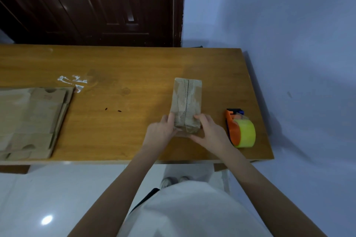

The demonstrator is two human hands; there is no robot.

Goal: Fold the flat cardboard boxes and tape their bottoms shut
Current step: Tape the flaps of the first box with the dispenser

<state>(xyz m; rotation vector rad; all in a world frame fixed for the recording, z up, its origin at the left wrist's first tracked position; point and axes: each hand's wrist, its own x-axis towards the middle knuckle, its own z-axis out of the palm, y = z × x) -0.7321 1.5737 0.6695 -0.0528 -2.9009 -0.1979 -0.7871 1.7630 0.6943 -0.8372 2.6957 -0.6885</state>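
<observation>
One small brown cardboard box point(186, 102) stands folded on the wooden table point(134, 63), a clear tape strip along its upturned bottom seam. The left hand point(161, 131) and right hand point(209, 131) grip its near end, fingers curled around the corners. The orange dispenser with yellow-green tape roll point(240, 131) lies just right. A stack of flat cardboard blanks point(32, 121) at far left appears unfolded; most work remains.

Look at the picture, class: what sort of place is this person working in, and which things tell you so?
Probably a plain room at home used as a small packing spot. A wooden table stands against a bare wall beside a dark panelled door; on it lie flat cardboard boxes and a tape dispenser.
</observation>
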